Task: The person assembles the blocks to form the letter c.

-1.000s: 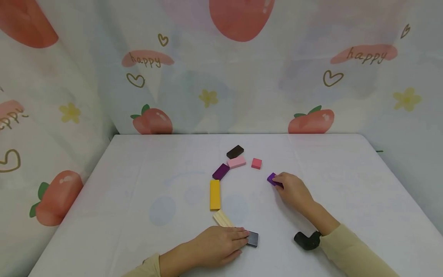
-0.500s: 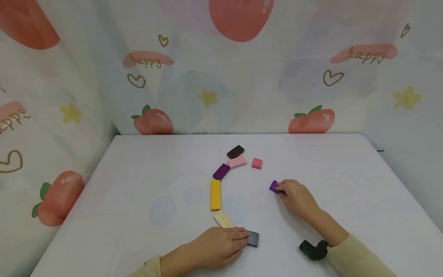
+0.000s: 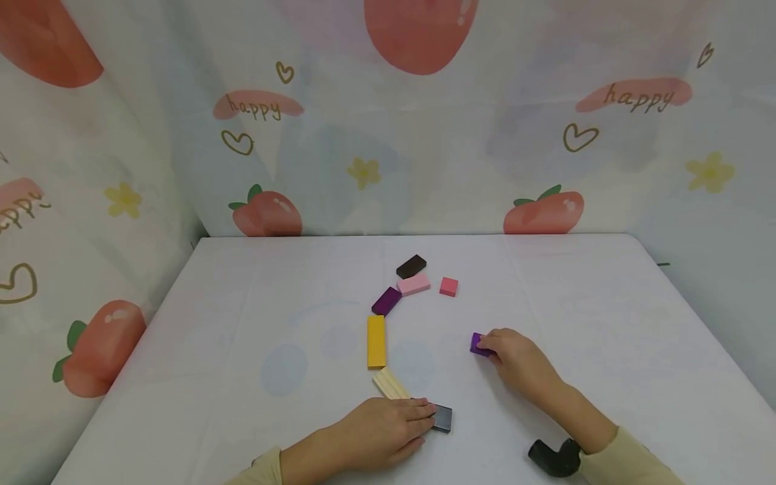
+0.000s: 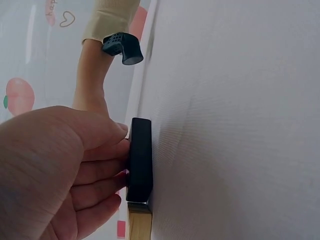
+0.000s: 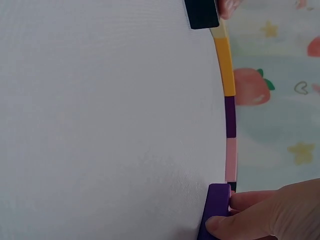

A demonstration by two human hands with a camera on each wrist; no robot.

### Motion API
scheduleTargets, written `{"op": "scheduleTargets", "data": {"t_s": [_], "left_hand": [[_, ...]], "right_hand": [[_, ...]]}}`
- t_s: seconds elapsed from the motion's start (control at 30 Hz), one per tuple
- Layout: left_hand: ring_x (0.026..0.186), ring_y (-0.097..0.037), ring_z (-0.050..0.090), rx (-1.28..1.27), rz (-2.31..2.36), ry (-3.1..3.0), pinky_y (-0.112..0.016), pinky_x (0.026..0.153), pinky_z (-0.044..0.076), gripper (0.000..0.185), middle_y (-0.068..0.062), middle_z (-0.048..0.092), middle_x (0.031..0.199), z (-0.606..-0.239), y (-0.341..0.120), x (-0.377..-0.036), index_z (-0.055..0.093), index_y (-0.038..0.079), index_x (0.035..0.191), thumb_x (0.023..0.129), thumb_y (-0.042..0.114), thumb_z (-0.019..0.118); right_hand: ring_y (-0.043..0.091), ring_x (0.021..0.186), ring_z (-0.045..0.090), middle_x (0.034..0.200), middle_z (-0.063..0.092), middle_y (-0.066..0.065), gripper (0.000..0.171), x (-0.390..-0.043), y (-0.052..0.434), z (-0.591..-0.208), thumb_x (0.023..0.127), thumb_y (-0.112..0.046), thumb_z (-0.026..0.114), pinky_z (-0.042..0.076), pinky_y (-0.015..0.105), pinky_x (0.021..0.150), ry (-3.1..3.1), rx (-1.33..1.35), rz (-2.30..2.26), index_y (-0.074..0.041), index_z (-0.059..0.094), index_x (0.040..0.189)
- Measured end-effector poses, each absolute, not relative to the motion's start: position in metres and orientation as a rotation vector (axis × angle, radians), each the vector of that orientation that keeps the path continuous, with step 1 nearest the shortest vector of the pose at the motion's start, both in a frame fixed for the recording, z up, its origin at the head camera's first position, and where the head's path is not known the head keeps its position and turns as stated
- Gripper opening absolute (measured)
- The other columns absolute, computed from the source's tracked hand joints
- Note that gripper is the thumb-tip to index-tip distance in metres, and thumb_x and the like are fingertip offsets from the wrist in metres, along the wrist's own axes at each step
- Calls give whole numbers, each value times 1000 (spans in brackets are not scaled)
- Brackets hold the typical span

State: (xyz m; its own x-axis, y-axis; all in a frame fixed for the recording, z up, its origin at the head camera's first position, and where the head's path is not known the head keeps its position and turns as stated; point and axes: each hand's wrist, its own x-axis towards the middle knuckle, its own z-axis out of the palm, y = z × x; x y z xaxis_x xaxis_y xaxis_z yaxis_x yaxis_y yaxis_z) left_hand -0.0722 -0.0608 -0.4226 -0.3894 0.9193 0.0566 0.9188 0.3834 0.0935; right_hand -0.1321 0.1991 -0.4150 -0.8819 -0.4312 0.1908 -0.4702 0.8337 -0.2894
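Observation:
My right hand point(image 3: 518, 360) pinches a purple block point(image 3: 478, 343) between thumb and fingers, low over the right-centre of the table. In the right wrist view the thumb lies on the near face of that block. Farther left, my left hand point(image 3: 384, 431) rests with extended fingers on a dark grey block point(image 3: 442, 418), covering part of it. A cream grooved block point(image 3: 391, 383) runs out from beneath this hand towards a yellow block point(image 3: 376, 342). Beyond it, a dark purple block point(image 3: 386, 301), a pink block point(image 3: 414, 284) and a dark brown block point(image 3: 411, 266) continue the curved line.
A small coral-red block point(image 3: 448, 287) lies apart, right of the pink one. The black wrist camera point(image 3: 554, 458) sits at my right sleeve. A white cloth point(image 3: 291, 431) covers the table, and a patterned curtain point(image 3: 424, 148) stands behind and along the sides.
My right hand has drawn the purple block towards me, away from the coral-red one, turning it slightly. My left hand stays in place on the dark grey block.

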Motion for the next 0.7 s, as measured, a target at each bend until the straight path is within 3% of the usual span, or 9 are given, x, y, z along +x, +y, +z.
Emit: {"op": "scheduleTargets", "data": {"t_s": [0.7], "left_hand": [[119, -7, 46, 1754, 202, 2640, -18, 98, 33, 31, 1, 56, 126, -423, -61, -71, 62, 10, 120, 95, 24, 51]], "right_hand": [[20, 85, 63, 86, 66, 3, 23, -99, 190, -418, 65, 14, 73, 52, 34, 76, -2786, 877, 583, -5, 70, 78]]}}
